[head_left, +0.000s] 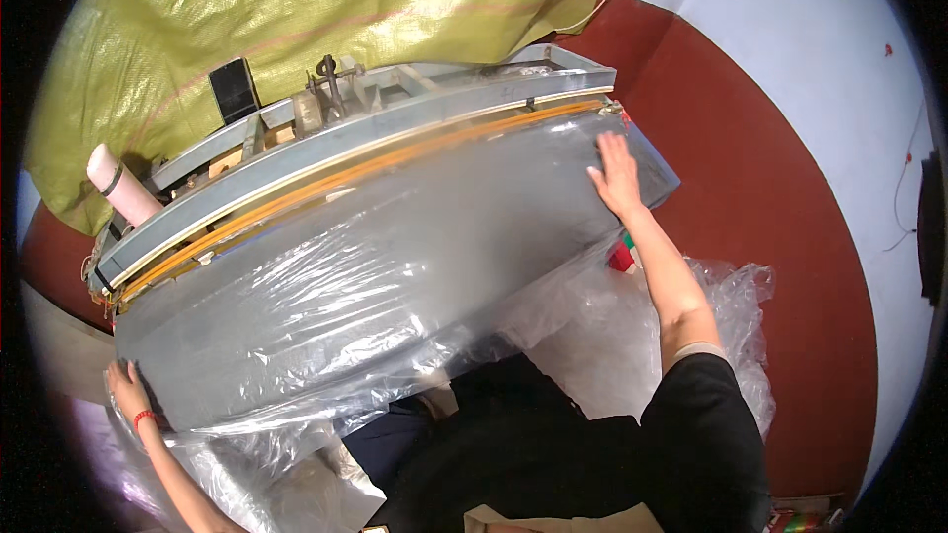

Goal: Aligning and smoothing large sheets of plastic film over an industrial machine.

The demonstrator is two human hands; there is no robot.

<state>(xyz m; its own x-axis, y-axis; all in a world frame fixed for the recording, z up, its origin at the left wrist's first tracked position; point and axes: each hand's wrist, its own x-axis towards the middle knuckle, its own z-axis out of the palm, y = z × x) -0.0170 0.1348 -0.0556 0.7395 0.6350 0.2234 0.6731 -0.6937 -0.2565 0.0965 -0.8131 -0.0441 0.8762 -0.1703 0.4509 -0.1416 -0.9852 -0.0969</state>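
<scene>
A long grey work surface (513, 207) stretches across in front of me, with a clear plastic sheet (336, 321) spread over it and hanging down its near edge. My right hand (617, 176) lies flat near the right end, its fingers stretched toward the far edge. At the near left corner my left hand (128, 393), with a red bracelet on the wrist, rests on the sheet, fingers extended. Neither hand appears to hold anything. Wrinkles and bright glare show in the sheet's left half, while the right half looks smoother.
Behind the surface runs a grey metal frame (395, 109) with an orange strip (375, 170) along it. A phone (234, 91) and a pink roll (122, 186) stand at the frame. A yellow woven sheet (326, 10) hangs beyond. Crumpled plastic (736, 336) gathers at lower right.
</scene>
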